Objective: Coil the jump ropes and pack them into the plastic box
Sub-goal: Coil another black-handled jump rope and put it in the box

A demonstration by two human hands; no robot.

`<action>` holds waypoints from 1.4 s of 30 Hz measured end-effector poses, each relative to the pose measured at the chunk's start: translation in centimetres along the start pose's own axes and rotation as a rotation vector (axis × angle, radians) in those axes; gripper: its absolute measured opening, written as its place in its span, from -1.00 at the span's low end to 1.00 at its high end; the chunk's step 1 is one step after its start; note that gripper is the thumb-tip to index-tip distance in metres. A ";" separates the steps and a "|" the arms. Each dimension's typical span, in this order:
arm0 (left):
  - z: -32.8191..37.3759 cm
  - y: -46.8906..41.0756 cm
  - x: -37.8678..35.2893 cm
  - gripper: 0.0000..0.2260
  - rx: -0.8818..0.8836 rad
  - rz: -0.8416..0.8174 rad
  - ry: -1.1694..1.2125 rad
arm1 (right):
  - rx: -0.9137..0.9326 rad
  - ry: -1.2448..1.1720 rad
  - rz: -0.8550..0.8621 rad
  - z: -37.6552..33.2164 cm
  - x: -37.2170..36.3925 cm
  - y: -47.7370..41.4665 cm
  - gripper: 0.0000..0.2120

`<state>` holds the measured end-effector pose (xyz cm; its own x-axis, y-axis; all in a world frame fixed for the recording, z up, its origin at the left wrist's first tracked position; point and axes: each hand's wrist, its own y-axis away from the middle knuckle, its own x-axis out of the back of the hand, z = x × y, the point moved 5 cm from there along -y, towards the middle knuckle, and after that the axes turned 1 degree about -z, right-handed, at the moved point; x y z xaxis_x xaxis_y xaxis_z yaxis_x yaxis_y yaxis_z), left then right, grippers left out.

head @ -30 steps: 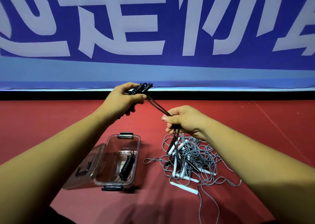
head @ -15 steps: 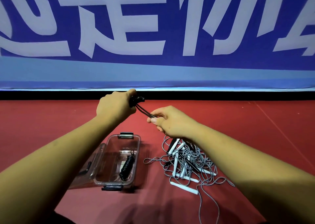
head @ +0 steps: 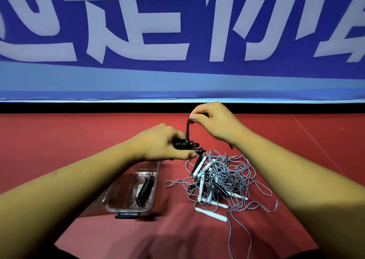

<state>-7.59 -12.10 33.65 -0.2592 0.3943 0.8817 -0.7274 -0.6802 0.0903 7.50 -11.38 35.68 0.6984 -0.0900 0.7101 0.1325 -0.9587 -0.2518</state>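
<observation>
My left hand [head: 160,143] grips the two handles of a black jump rope [head: 184,143], with rope turns wound around them. Above it, my right hand [head: 214,120] pinches the free black cord and holds it up over the handles. Below my left hand stands the clear plastic box [head: 152,197] on the red floor, open, with one coiled black rope [head: 145,189] lying inside. To the right of the box lies a tangled pile of grey ropes [head: 223,177] with white and black handles.
The box's clear lid [head: 98,201] lies hinged open on its left side, partly behind my left forearm. A loose grey cord [head: 240,237] trails from the pile toward me. A blue banner [head: 177,41] with white characters stands along the far edge of the red floor [head: 59,140].
My left hand has come down and to the right with the handles, now level over the box's far end. My right hand has risen above it, drawing the cord up.
</observation>
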 end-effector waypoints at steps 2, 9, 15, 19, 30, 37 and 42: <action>0.2 0.4 0.5 -0.84 -0.032 0.018 0.350 | -0.061 -0.144 -0.034 0.7 -0.2 0.2 -0.90; -1.7 -0.1 1.7 -0.63 0.086 0.241 0.757 | -0.323 -0.317 -0.355 2.4 -3.6 2.2 -0.73; -4.2 -0.7 2.6 -0.81 0.207 0.332 0.624 | -0.330 -0.327 -0.370 2.0 -3.9 2.5 -0.79; -5.7 -1.2 2.5 -0.70 0.293 0.393 0.154 | -0.291 -0.201 -0.391 0.6 -4.2 2.4 -0.82; -2.5 -1.3 -0.6 -0.86 0.179 0.016 -0.407 | 0.051 0.369 -0.335 -1.9 -2.8 2.1 -0.83; -1.1 -0.3 -0.8 -0.66 0.033 -0.166 -0.167 | 0.002 -0.115 -0.237 -1.2 -2.0 1.7 -0.74; -0.7 0.6 0.4 -0.70 0.034 -0.082 0.438 | -0.137 -0.520 -0.153 -0.3 -1.9 1.6 -0.69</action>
<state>-8.59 -11.94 33.76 -0.4515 0.6676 0.5920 -0.7374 -0.6528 0.1738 6.14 -12.82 34.11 0.9381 0.1646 0.3048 0.1911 -0.9798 -0.0591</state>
